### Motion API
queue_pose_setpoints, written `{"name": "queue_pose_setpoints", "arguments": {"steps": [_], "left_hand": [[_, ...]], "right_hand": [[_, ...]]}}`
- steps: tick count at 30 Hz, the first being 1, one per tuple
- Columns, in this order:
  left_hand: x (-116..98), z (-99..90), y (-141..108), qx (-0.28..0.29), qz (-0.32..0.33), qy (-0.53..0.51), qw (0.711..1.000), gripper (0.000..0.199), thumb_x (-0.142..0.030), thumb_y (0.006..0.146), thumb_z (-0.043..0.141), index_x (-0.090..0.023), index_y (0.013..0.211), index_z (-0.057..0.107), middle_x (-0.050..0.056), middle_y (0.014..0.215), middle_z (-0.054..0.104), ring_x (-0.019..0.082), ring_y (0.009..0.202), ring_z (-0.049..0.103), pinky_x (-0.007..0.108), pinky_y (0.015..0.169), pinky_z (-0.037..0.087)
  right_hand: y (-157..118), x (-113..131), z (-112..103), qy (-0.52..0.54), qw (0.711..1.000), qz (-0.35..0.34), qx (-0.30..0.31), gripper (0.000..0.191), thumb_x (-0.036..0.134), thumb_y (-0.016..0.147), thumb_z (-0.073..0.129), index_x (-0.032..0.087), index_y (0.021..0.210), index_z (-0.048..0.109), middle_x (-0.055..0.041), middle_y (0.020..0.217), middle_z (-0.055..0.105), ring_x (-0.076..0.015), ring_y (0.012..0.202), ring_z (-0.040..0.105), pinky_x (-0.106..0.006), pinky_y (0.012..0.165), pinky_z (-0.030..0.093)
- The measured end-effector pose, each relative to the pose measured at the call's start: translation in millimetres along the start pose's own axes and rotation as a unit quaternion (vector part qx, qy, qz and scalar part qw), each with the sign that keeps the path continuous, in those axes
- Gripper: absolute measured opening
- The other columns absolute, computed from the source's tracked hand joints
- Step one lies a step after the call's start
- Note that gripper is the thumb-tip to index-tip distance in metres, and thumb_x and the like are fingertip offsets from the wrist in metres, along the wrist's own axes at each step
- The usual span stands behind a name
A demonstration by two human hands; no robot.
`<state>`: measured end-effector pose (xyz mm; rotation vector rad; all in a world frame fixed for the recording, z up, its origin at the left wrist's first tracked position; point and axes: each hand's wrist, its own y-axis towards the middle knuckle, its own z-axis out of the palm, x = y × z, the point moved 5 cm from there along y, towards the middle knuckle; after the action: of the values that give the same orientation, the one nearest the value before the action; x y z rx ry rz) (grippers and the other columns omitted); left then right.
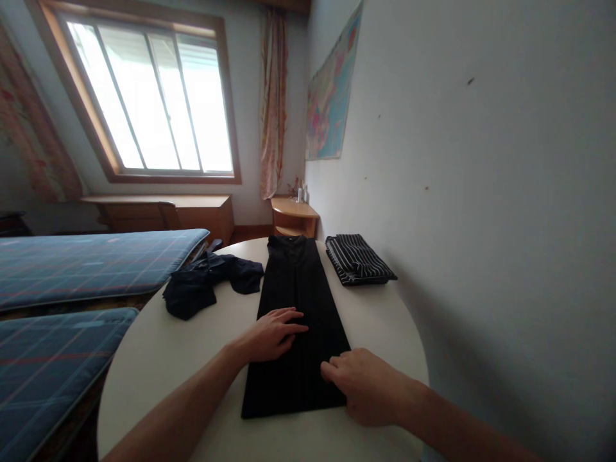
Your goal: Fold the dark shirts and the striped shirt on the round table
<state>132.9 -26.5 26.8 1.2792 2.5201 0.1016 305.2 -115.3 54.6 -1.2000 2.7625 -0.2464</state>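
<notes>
A black shirt (293, 289) lies folded into a long narrow panel on the round white table, its collar end pointing away from me. My left hand (272, 335) rests on the middle of the shirt, fingers spread and the palm down. At the shirt's right edge, close to the near hem, my right hand (363, 385) has its fingers curled and closed on the cloth. Some of the right fingertips are hidden under the hand.
A crumpled dark garment (206, 279) lies left of the shirt on the white table (158, 359). A folded black-and-white striped garment (360, 258) sits at the far right. Plaid mattresses (96, 263) stand to the left, a white wall (481, 224) to the right.
</notes>
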Motion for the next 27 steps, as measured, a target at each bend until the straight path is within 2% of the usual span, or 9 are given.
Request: {"name": "queue_pose_setpoints", "arguments": {"steps": [8, 12, 15, 18, 22, 25, 27], "left_hand": [[-4.7, -2.4, -0.7, -0.001, 0.006, -0.015, 1.0, 0.045, -0.022, 0.09, 0.05, -0.029, 0.133, 0.058, 0.004, 0.145, 0.052, 0.025, 0.135, 0.047, 0.043, 0.115, 0.036], [-8.5, -7.5, -0.1, -0.006, 0.02, -0.029, 0.999, 0.038, -0.023, 0.085, 0.056, -0.029, 0.122, 0.064, 0.004, 0.131, 0.06, 0.025, 0.122, 0.055, 0.04, 0.109, 0.042], [-12.0, -10.4, -0.7, -0.003, 0.039, -0.057, 0.998, 0.028, -0.018, 0.082, 0.057, -0.028, 0.106, 0.068, 0.003, 0.117, 0.064, 0.022, 0.114, 0.058, 0.036, 0.103, 0.046], [-15.8, -12.0, -2.5, 0.003, 0.046, -0.084, 0.995, 0.024, -0.012, 0.077, 0.059, -0.026, 0.093, 0.069, 0.003, 0.11, 0.064, 0.022, 0.114, 0.055, 0.033, 0.101, 0.046], [-22.5, -13.1, -3.8, 0.018, 0.049, -0.113, 0.992, 0.024, -0.011, 0.077, 0.059, -0.026, 0.094, 0.069, 0.004, 0.109, 0.062, 0.023, 0.116, 0.052, 0.036, 0.105, 0.043], [-24.2, -13.7, -3.0, 0.012, 0.046, -0.144, 0.989, 0.022, -0.013, 0.085, 0.053, -0.025, 0.098, 0.066, 0.005, 0.113, 0.062, 0.022, 0.116, 0.052, 0.036, 0.104, 0.043], [-22.8, -14.2, -2.2, -0.009, 0.04, -0.162, 0.986, 0.021, -0.015, 0.09, 0.05, -0.024, 0.101, 0.065, 0.006, 0.115, 0.061, 0.021, 0.116, 0.052, 0.036, 0.104, 0.043]], "right_hand": [[1.4, 0.9, -10.0, 0.013, 0.999, 0.024, 0.046, 0.034, 0.017, 0.06, 0.064, 0.016, 0.093, 0.067, -0.0101, 0.08, 0.073, -0.0264, 0.066, 0.069, -0.029, 0.052, 0.037], [7.9, 3.8, -12.4, 0.061, 0.996, -0.013, 0.062, 0.016, 0.031, 0.067, 0.065, 0.02, 0.075, 0.072, -0.0049, 0.066, 0.071, -0.0211, 0.057, 0.065, -0.028, 0.052, 0.038], [17.1, 1.8, -15.1, 0.114, 0.991, -0.063, 0.025, 0.018, 0.034, 0.076, 0.059, 0.022, 0.069, 0.072, -0.0007, 0.063, 0.07, -0.0162, 0.058, 0.063, -0.025, 0.056, 0.04], [27.3, -5.1, -15.7, 0.136, 0.986, -0.083, -0.039, 0.013, 0.029, 0.075, 0.061, 0.022, 0.078, 0.072, 0.0007, 0.074, 0.071, -0.0143, 0.066, 0.063, -0.023, 0.062, 0.042], [36.6, -5.1, -5.5, 0.153, 0.976, -0.135, -0.08, 0.018, 0.024, 0.072, 0.062, 0.023, 0.089, 0.069, 0.002, 0.077, 0.07, -0.0139, 0.072, 0.064, -0.022, 0.067, 0.044], [40.4, -4.5, 1.9, 0.151, 0.968, -0.168, -0.107, 0.015, 0.021, 0.072, 0.059, 0.022, 0.084, 0.067, 0.0021, 0.072, 0.068, -0.0136, 0.067, 0.063, -0.022, 0.064, 0.043], [42.8, -9.4, 1.1, 0.149, 0.965, -0.165, -0.142, 0.012, 0.019, 0.072, 0.057, 0.021, 0.081, 0.065, 0.0016, 0.069, 0.067, -0.0134, 0.062, 0.061, -0.023, 0.061, 0.042]]}}
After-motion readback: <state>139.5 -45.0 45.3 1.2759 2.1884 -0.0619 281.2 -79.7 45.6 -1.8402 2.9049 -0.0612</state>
